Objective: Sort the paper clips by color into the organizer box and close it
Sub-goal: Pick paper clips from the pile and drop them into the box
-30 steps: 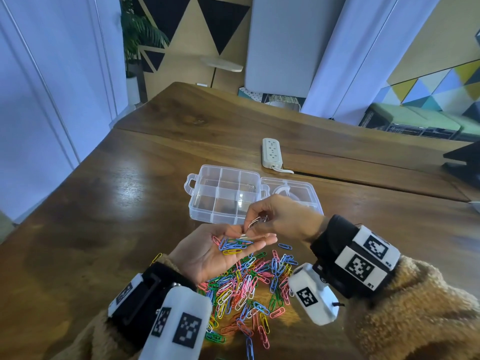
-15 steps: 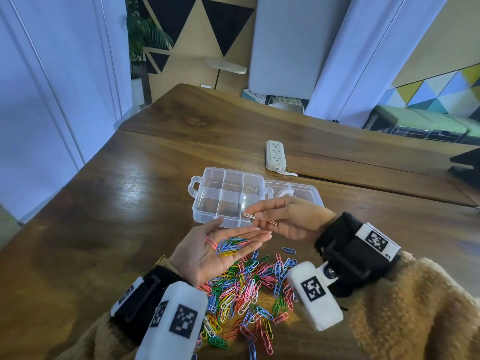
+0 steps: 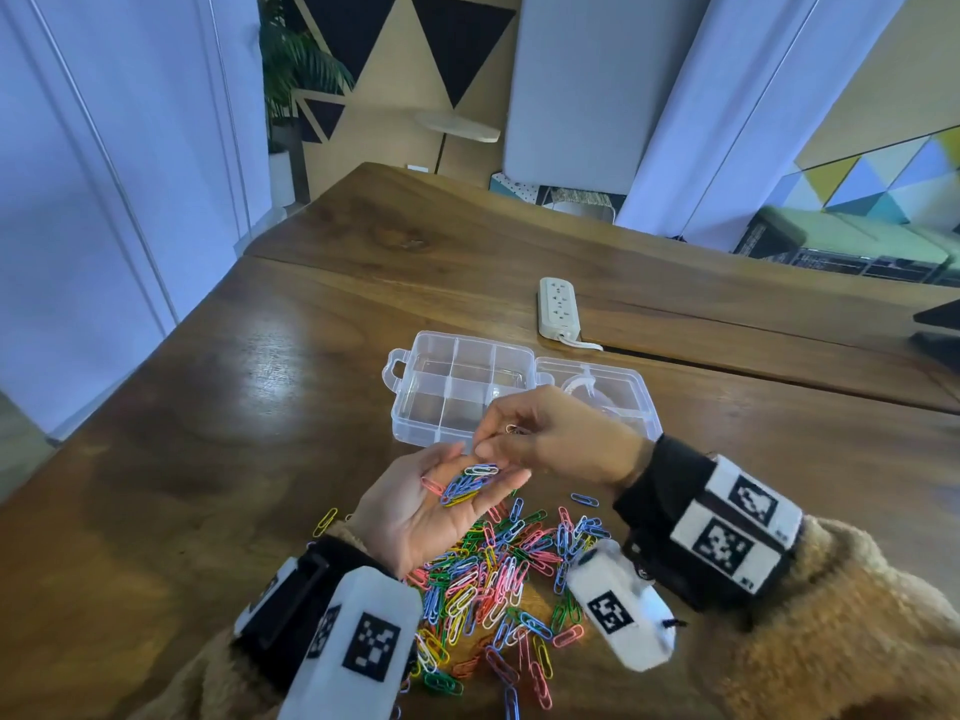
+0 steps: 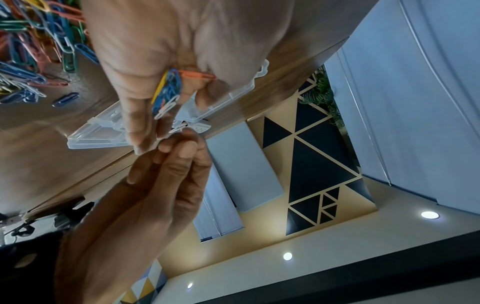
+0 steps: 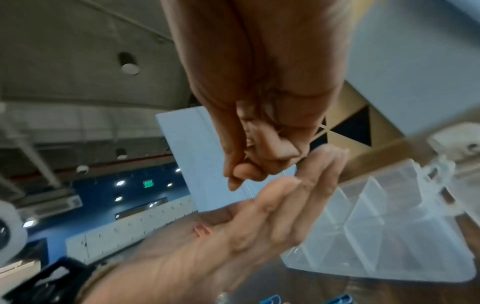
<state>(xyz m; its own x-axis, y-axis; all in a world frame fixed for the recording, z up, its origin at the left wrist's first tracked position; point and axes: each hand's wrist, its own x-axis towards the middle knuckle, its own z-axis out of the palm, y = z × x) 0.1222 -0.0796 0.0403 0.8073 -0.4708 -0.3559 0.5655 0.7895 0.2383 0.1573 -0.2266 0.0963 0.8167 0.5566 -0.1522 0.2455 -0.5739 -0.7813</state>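
while your right hand (image 3: pixel 558 439) pinches a pale wire paper clip (image 3: pixel 516 429) above the cupped, clip-filled left hand (image 3: pixel 431 506), carry it to the clear plastic organizer box (image 3: pixel 462 389) just beyond.

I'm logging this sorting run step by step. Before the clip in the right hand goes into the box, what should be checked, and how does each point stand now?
1. Box open, lid folded flat beside it: ok.
2. Compartments free to take clips: ok, they look empty.
3. Right hand pinches one clip: ok, though its colour is too small to tell.
4. Left hand, palm up, carries a small bunch of clips without spilling: ok.
5. Clips in the palm all one colour: not ok; blue, yellow, white and pink are mixed.
6. Pile of clips on the table clear of the box: ok.
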